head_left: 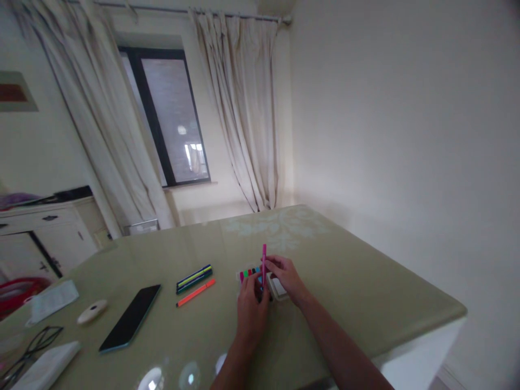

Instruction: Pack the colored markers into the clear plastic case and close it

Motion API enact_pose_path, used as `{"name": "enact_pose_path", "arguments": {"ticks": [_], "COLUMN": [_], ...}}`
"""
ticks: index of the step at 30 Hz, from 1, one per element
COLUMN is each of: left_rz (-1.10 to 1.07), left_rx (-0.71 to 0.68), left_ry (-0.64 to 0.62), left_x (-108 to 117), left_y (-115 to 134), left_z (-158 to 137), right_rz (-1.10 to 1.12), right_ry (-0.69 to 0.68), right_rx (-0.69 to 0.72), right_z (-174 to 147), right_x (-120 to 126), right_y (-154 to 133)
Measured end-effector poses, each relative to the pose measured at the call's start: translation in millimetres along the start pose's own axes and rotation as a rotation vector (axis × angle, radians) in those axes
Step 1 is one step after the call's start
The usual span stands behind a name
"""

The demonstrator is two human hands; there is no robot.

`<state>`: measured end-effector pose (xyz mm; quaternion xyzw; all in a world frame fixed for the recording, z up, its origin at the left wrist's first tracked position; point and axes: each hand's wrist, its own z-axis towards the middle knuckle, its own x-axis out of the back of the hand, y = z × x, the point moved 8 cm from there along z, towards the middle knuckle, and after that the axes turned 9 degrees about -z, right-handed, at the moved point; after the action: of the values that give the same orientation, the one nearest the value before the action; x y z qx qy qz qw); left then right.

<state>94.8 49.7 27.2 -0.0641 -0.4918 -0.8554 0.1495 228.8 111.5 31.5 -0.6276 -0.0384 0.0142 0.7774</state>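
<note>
A pink felt-tip pen (264, 254) stands nearly upright over an open clear pen case. The fingertips of my right hand (284, 273) are pinched on its upper half. My left hand (252, 303) lies over the case, with thumb and fingers closed about the pen's lower end. Several coloured pen ends (248, 272) show in a row beyond my left fingers. The case's pale right part (278, 288) shows beneath my right hand; the rest is hidden by my hands. To the left lie an orange felt-tip pen (195, 293) and several dark blue, yellow and green pens (194, 279).
A black phone (130, 318) lies on the greenish table cover (357, 303), left of the pens. Farther left are a white oval object (92, 312), a pale face mask (54, 300), eyeglasses (30, 349) and a white box-like object (46, 365). The wall borders the table's right side.
</note>
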Motion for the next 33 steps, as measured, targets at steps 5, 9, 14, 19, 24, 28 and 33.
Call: {"name": "enact_pose_path", "arguments": {"ticks": [5,9,14,19,24,28,33], "left_rz": [0.06,0.047,0.05,0.051,0.049,0.041,0.046], "left_rx": [-0.014,-0.01,-0.026,-0.043,-0.063,-0.101,-0.104], "left_ry": [0.026,0.061,0.056,0.054,0.062,0.08,0.082], "left_x": [3.6,6.3,6.1,6.3,6.3,6.5,5.8], "left_y": [2.0,1.7,1.0,0.6,-0.5,-0.8,0.4], "left_z": [0.2,-0.4,-0.5,-0.4,-0.6,-0.4,-1.3], "right_rz": [0.007,-0.004,0.02,0.035,0.053,0.064,0.03], "right_ry": [-0.008,-0.004,-0.006,-0.009,-0.02,-0.022,-0.021], "right_rx": [0.004,0.009,-0.013,-0.028,-0.04,-0.048,-0.024], "right_z": [0.1,-0.5,-0.8,-1.1,-1.6,-2.7,-0.9], "right_x": [-0.5,0.2,-0.4,-1.3,-2.1,-1.2,-1.2], "right_y": [0.2,-0.2,1.1,1.5,1.2,0.8,1.9]}}
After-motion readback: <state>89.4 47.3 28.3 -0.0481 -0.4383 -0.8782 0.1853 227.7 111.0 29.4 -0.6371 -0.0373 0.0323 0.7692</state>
